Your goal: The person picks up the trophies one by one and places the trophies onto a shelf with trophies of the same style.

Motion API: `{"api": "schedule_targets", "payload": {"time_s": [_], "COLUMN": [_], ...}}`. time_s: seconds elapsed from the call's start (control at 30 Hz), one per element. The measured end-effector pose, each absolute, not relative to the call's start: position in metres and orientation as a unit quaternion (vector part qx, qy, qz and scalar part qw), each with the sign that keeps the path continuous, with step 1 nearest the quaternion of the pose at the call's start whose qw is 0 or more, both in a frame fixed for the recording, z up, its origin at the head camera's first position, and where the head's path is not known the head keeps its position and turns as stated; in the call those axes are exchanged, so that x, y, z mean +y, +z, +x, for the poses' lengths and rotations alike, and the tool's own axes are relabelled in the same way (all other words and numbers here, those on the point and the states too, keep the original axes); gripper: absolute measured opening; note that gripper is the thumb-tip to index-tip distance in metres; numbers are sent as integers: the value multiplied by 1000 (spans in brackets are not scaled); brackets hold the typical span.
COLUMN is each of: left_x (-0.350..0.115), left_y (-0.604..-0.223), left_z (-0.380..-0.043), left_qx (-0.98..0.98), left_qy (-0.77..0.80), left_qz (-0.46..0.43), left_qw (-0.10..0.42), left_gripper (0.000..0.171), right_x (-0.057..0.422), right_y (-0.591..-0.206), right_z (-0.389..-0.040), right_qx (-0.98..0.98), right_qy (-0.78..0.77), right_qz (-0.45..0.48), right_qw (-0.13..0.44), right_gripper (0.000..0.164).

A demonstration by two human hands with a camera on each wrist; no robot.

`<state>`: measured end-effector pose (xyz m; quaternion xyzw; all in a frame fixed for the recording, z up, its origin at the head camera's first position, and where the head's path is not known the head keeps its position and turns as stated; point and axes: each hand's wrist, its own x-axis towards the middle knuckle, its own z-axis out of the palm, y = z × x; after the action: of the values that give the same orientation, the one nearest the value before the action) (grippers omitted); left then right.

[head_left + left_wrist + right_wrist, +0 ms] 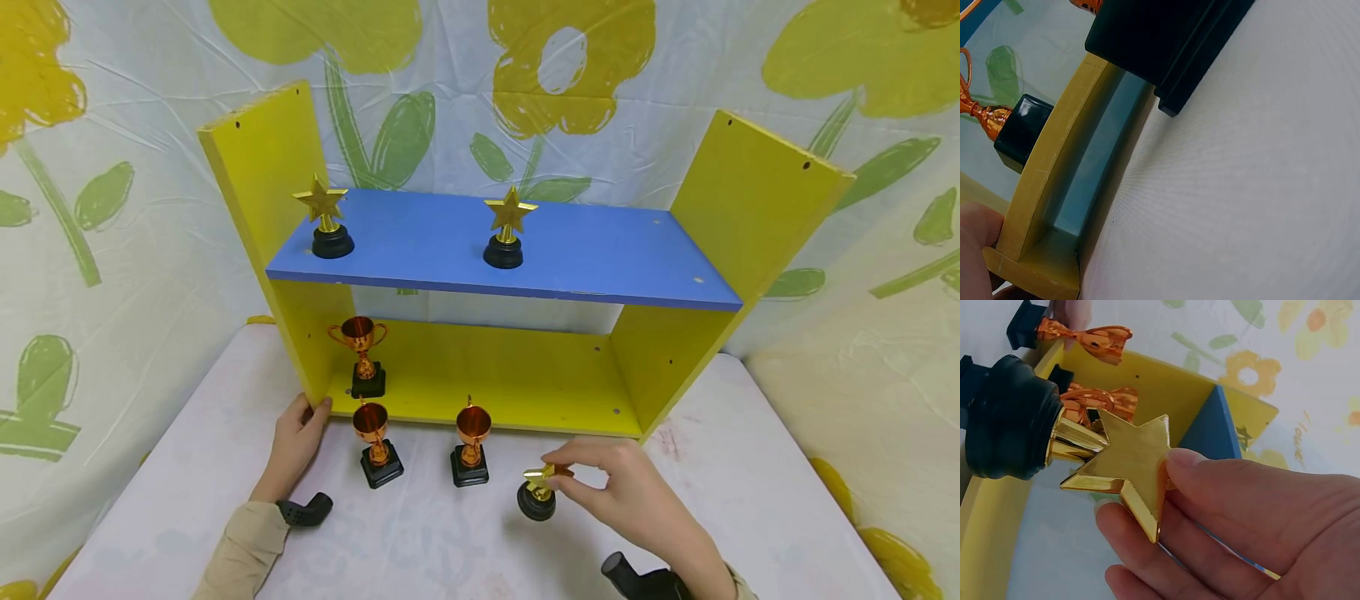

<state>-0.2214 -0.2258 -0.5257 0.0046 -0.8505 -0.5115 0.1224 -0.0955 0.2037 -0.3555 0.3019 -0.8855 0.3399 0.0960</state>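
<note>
While the right hand (618,496) pinches it by the star between thumb and fingers, a small trophy (537,500) hangs, apparently just clear of the counter (420,550), in front of the shelf unit (498,375) and to the right of two copper-coloured cups. It has a shiny, smooth gold star with bevelled edges, a short flared gold stem and a round, stepped black base. Seen from the head, its base points down and slightly left while the star rises toward the right hand, so the long axis slants. From the right wrist, that axis runs nearly level across the view, base to the left, star to the right, with the star's broad face turned to the camera and the thumb covering the point opposite the stem. The left hand (298,437) grips the unit's lower left front corner, its fingers bent round the yellow edge. Beside it, the left cup (378,446) and the right cup (470,446) stand on the counter on square black bases; a third cup (366,358) stands upright on the yellow bottom board. On the blue shelf (600,250), a left star trophy (328,221) and a middle star trophy (506,229) stand upright, stars uppermost.
</note>
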Motion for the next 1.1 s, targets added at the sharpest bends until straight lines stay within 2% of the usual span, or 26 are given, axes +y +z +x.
{"api": "schedule_targets", "payload": {"time_s": [0.33, 0.6, 0.87, 1.1], "left_x": [-227, -225, -226, -227], "left_y": [-526, -525, -526, -527], "left_z": [-222, -220, -221, -222], "left_qx": [-847, -848, -847, -848], "left_qy": [-519, -516, -519, -519], "left_qz": [3, 1, 0, 2], "left_qw": [116, 122, 117, 109], "left_gripper": [44, 42, 44, 46], "right_x": [206, 207, 209, 209], "right_y": [-355, -357, -353, -351], "right_z": [-95, -97, -96, -96], "right_qx": [-884, -861, -860, -850], "right_qy": [351, 367, 378, 381], "right_qz": [289, 318, 302, 305], "right_qw": [106, 152, 162, 198], "right_gripper": [29, 37, 37, 36]}}
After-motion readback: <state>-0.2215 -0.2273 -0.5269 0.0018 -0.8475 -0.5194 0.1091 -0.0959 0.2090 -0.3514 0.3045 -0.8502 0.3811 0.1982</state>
